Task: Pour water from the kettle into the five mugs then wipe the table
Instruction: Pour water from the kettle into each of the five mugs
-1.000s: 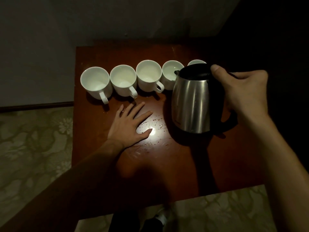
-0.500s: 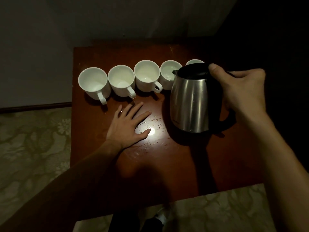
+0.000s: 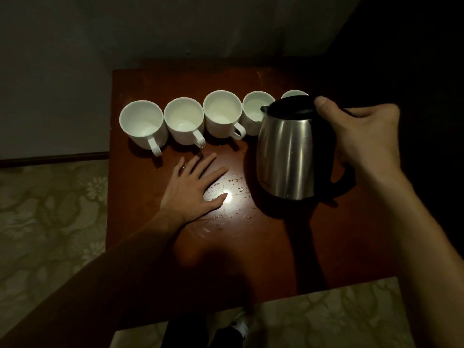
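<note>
Several white mugs stand in a row along the back of the dark red table [image 3: 251, 259]: the leftmost mug [image 3: 141, 124], a second mug [image 3: 184, 120], a third mug [image 3: 222, 114], a fourth mug [image 3: 256, 109] and a last mug [image 3: 293, 93] mostly hidden behind the kettle. My right hand [image 3: 364, 139] grips the black handle of the steel kettle [image 3: 286, 151], held upright just above the table with its spout by the fourth mug. My left hand [image 3: 194, 187] rests flat on the table, fingers spread, in front of the mugs. Water droplets [image 3: 233, 182] glisten beside it.
The table stands against a grey wall, with a patterned floor [image 3: 50, 222] to the left and in front. A dark shoe [image 3: 238, 327] shows below the front edge. The right side of the scene is in deep shadow.
The kettle and my right hand have shifted slightly left and back toward the mugs. My left hand stays flat on the table.
</note>
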Motion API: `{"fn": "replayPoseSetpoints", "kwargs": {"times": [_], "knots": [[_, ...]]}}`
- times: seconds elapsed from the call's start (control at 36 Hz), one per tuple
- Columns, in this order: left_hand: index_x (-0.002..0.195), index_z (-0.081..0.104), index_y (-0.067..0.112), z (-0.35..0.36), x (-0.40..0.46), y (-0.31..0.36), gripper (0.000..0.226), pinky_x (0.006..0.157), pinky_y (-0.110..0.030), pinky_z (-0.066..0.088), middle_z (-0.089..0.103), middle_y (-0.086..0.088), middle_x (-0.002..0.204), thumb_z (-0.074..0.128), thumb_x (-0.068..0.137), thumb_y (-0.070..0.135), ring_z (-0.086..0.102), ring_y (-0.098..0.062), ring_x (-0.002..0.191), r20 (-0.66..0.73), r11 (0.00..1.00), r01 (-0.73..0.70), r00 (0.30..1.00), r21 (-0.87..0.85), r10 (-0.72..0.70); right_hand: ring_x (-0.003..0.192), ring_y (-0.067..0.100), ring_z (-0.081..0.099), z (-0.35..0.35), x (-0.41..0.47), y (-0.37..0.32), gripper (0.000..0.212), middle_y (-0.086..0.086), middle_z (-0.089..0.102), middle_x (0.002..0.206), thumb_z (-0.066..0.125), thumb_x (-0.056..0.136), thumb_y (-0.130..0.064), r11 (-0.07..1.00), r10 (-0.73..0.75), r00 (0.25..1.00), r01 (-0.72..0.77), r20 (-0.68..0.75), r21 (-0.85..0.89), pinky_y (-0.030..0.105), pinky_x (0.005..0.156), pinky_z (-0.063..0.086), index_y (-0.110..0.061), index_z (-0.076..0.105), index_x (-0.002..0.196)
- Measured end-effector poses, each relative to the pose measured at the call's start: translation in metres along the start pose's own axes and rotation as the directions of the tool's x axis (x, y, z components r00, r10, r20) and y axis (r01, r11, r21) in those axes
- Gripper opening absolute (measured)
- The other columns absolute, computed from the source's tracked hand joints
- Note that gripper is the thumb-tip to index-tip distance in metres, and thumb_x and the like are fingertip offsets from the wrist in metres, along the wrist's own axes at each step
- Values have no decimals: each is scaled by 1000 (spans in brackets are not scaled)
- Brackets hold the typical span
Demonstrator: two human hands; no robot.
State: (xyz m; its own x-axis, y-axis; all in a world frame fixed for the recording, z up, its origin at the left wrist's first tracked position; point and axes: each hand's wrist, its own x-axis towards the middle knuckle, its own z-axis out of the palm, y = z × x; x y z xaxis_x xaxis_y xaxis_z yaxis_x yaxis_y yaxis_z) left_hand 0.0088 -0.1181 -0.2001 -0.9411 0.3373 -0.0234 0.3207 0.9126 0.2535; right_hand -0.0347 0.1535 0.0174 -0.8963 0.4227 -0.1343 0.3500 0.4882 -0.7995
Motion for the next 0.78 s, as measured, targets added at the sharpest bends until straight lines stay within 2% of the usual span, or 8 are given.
{"fn": "replayPoseSetpoints", "kwargs": {"times": [0.14, 0.28, 0.39, 0.56, 0.61, 0.78], "knots": [[156, 31, 51, 1, 0, 0, 70, 125, -54, 11, 23, 5, 169, 39, 91, 76, 22, -27, 154, 1, 1000, 2, 1000, 4, -2, 76, 12, 77, 0, 0, -1, 35, -4, 79, 84, 82, 90, -59, 1000, -2, 1000, 2, 4, 4, 32, 67, 55, -24, 78, 82], [156, 31, 51, 0, 1, 1, 70, 125, -53, 10, 22, 6, 170, 38, 91, 76, 22, -27, 154, 9, 1000, 8, 1000, 7, -8, 57, 1, 65, -2, -1, -2, 36, -9, 71, 71, 81, 91, -58, 1000, -8, 1000, 8, 20, 6, 23, 56, 45, -27, 74, 75], [155, 34, 50, 0, 0, 1, 69, 125, -53, 11, 25, 6, 169, 40, 90, 74, 23, -26, 154, -14, 1000, 7, 1000, -15, -7, 63, 4, 69, -1, 0, -1, 36, -8, 72, 75, 81, 91, -58, 1000, -10, 1000, 10, 12, 15, 24, 58, 46, -26, 74, 77], [155, 34, 50, -1, 0, 1, 70, 125, -54, 12, 26, 5, 168, 39, 90, 75, 24, -26, 154, -8, 1000, 5, 1000, -5, -5, 48, -4, 61, -2, 0, 0, 38, -14, 66, 60, 81, 93, -55, 1000, -28, 999, 27, 24, 9, 15, 48, 41, -27, 71, 69], [155, 33, 50, -1, 0, 1, 69, 125, -54, 12, 25, 5, 169, 38, 91, 75, 23, -26, 154, -8, 1000, 4, 1000, -3, -4, 48, -3, 61, -2, 1, 0, 40, -16, 66, 58, 82, 91, -57, 1000, -17, 1000, 17, 19, 15, 17, 49, 42, -26, 71, 68], [156, 31, 50, -1, 1, 1, 70, 125, -55, 11, 24, 5, 169, 39, 91, 75, 23, -27, 154, 5, 1000, 5, 1000, -2, -5, 52, -1, 60, -1, 0, -1, 40, -11, 67, 67, 82, 89, -60, 1000, -1, 1000, 1, 15, 18, 22, 53, 41, -26, 70, 70]]}}
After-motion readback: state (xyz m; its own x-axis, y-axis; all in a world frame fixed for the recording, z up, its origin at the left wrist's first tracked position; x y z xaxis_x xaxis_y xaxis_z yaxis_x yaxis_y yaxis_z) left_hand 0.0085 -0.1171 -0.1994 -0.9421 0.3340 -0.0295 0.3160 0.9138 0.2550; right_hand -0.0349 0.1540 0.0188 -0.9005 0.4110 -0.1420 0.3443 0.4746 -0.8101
